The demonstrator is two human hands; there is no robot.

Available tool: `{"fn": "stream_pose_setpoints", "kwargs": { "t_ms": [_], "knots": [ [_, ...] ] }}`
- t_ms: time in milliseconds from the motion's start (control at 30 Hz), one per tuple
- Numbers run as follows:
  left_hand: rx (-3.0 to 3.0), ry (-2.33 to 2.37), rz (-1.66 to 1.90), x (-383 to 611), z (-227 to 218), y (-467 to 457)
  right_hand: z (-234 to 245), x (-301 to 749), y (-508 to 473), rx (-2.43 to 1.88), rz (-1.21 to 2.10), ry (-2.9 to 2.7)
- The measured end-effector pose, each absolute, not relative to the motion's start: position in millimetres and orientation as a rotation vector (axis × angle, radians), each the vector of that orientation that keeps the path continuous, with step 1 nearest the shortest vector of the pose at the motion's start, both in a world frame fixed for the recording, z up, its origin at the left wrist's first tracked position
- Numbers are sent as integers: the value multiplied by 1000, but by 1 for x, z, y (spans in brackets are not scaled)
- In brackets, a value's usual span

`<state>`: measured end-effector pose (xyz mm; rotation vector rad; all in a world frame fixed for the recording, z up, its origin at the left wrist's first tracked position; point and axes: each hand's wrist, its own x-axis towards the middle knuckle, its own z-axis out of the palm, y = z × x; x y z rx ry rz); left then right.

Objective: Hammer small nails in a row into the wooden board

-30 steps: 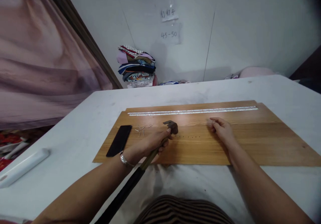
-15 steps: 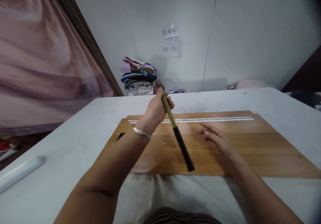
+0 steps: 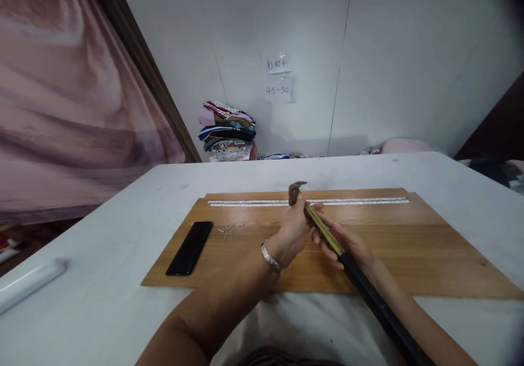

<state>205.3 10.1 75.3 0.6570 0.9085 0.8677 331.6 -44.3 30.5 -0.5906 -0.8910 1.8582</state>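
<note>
My left hand (image 3: pixel 295 225) is closed around the hammer (image 3: pixel 327 237) just below its metal claw head. The yellow handle with a black grip slants down to the lower right. My right hand (image 3: pixel 352 241) is at the handle's yellow part, its fingers partly behind it and bent against it. Both hands are above a brown wooden board (image 3: pixel 426 246). Several loose nails (image 3: pixel 229 228) lie on the board, left of my hands. Beyond the hands, two pale measuring strips (image 3: pixel 360 201) run along the board's far side.
A black phone (image 3: pixel 190 248) lies on the board's left end. The board rests on a white table (image 3: pixel 110 235), with a white tube (image 3: pixel 33 284) at its left edge. Folded cloths (image 3: pixel 227 128) are stacked by the wall behind. A pink curtain (image 3: pixel 73 104) hangs at left.
My left hand has brought the hammer down and to the right, closer to the board. My right hand has moved onto the handle. The phone and nails have come into clear view.
</note>
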Motion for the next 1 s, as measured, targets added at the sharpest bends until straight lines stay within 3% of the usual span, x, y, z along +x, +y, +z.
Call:
{"fn": "stream_pose_setpoints", "kwargs": {
  "t_ms": [400,600,833,1000],
  "knots": [
    [678,889,1000,212,52,-15,22,336,-37,-571,2001,-906],
    [1024,717,768,173,56,-32,40,344,-49,-652,2026,-983],
    [1700,1399,849,75,19,-32,48,328,-60,-717,2098,-991],
    [2097,1800,660,45,-10,-41,33,314,-58,-809,2135,-987]
  ]
}}
